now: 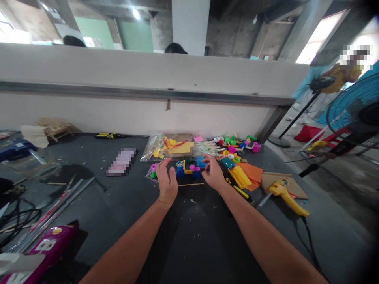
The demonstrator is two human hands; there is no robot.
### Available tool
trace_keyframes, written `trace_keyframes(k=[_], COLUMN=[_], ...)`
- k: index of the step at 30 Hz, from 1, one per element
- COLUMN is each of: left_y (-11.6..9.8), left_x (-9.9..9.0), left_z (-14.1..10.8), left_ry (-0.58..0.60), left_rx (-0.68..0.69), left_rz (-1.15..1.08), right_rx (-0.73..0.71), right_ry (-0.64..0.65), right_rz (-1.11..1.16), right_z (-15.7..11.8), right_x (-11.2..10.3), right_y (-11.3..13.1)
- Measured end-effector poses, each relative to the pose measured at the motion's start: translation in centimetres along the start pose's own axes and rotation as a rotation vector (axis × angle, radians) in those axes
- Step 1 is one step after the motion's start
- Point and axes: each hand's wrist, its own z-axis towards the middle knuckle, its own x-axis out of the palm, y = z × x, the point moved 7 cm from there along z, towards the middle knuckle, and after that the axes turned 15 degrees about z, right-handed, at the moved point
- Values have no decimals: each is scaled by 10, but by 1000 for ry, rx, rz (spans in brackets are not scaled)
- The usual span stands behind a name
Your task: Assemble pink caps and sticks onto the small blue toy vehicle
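My left hand (166, 182) and my right hand (213, 172) hover on either side of a small blue-and-yellow plastic assembly (185, 169) on the dark table (201, 236). Neither hand visibly grips anything. A small plastic bag of pink and green parts (152, 172) lies just left of my left fingers. A thin wooden stick (191, 184) lies below the assembly. Behind my hands is a clear plastic bag of yellow pieces (167, 148). Colourful plastic parts (233, 148) are scattered to the right, beyond my right hand.
A yellow glue gun (284, 195) rests on cardboard (297, 188), beside orange sheets (251, 175). A yellow-handled screwdriver (108, 135), metal rods (56, 209), black cables (17, 221) and a pink box (44, 248) lie left. A white wall (142, 71) backs the table; a blue fan (352, 106) stands right.
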Motion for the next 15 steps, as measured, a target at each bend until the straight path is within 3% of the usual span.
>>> trace_keyframes(k=[8,15], left_y=[9,7], left_x=[5,7], left_z=[-3,-1], left_ry=[46,115], left_rx=[-65,-32], left_rz=[-56,-31], right_rx=[-1,7], right_ry=[13,42], right_rz=[-7,-15], right_z=[-1,0], right_x=[2,3], right_y=[0,0])
